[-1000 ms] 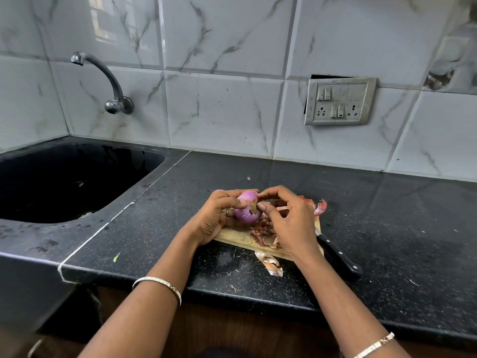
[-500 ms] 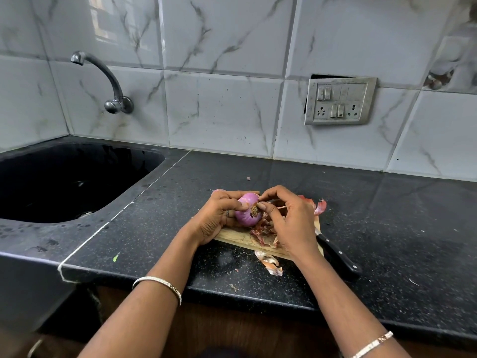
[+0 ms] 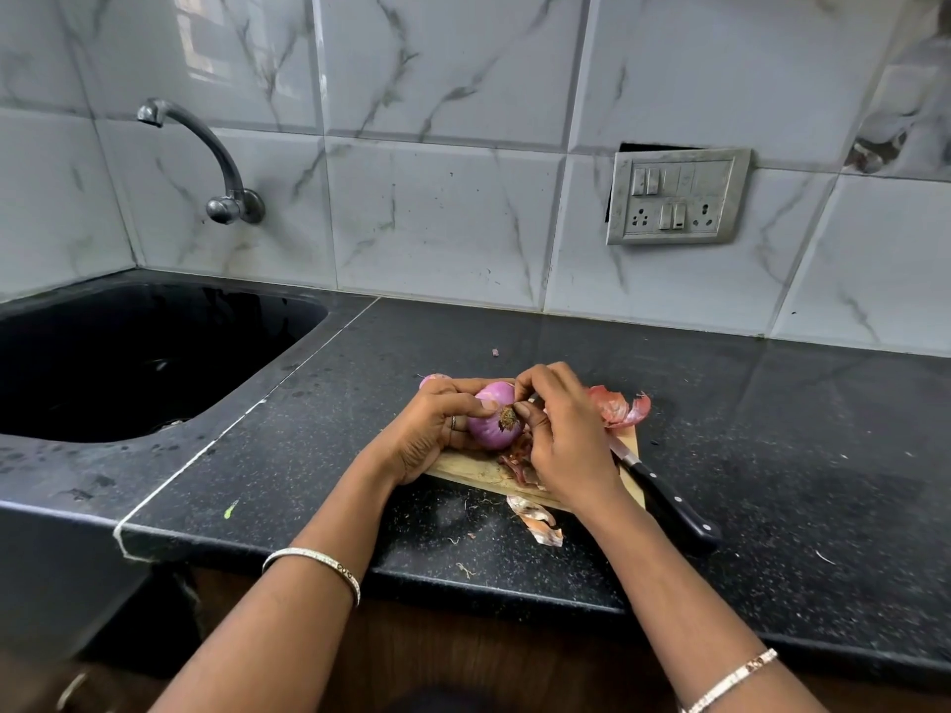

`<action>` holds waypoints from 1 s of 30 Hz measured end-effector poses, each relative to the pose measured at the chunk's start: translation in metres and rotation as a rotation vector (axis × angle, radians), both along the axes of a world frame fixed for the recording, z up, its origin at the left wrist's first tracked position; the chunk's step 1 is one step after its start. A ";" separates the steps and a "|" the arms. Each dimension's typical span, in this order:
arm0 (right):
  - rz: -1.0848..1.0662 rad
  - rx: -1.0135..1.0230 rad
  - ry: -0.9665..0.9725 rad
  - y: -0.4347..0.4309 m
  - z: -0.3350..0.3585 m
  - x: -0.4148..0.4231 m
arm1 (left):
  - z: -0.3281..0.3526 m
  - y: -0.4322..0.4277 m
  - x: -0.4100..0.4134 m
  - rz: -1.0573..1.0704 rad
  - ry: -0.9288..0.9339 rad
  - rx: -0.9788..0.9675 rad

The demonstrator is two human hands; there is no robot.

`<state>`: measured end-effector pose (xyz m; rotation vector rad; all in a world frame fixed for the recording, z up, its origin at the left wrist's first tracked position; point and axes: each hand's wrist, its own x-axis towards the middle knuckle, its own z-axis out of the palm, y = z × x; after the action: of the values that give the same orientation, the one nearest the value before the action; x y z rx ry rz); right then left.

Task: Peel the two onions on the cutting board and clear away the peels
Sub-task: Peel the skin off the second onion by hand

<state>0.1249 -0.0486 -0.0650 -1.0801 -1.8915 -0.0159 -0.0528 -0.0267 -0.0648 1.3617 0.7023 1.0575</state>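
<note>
We see little change: left hand (image 3: 435,434) still grips the onion (image 3: 489,429), right hand (image 3: 568,447) still pinches its root (image 3: 508,418), so peeling goes on, peels (image 3: 620,408) uncleared.

A second onion (image 3: 431,379) barely peeps out behind the left grip (image 3: 429,429). Both grips cover the far side of the onion (image 3: 489,433) they hold and much of the board (image 3: 465,471). The right grip (image 3: 566,445) hides most of the knife (image 3: 669,499) blade and part of the peels (image 3: 516,456). The sink (image 3: 154,362) runs off the left edge. Whether the right thumb pinches root or skin, I cannot tell.
</note>
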 end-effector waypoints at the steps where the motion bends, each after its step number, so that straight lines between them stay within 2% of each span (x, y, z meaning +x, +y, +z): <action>1: -0.008 0.002 -0.018 0.000 -0.001 0.000 | 0.000 -0.001 0.000 0.000 -0.012 -0.006; 10: -0.048 -0.004 -0.069 -0.004 -0.002 -0.001 | 0.002 0.000 0.002 0.078 -0.137 -0.095; 21: -0.076 -0.020 0.211 -0.010 0.008 0.003 | -0.001 0.003 0.000 0.057 -0.047 -0.014; 30: -0.039 0.037 0.191 -0.007 0.006 0.005 | 0.000 -0.001 0.001 0.040 0.005 0.046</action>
<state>0.1303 -0.0558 -0.0589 -1.0553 -1.6932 0.0282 -0.0520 -0.0273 -0.0651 1.3948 0.7149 1.1083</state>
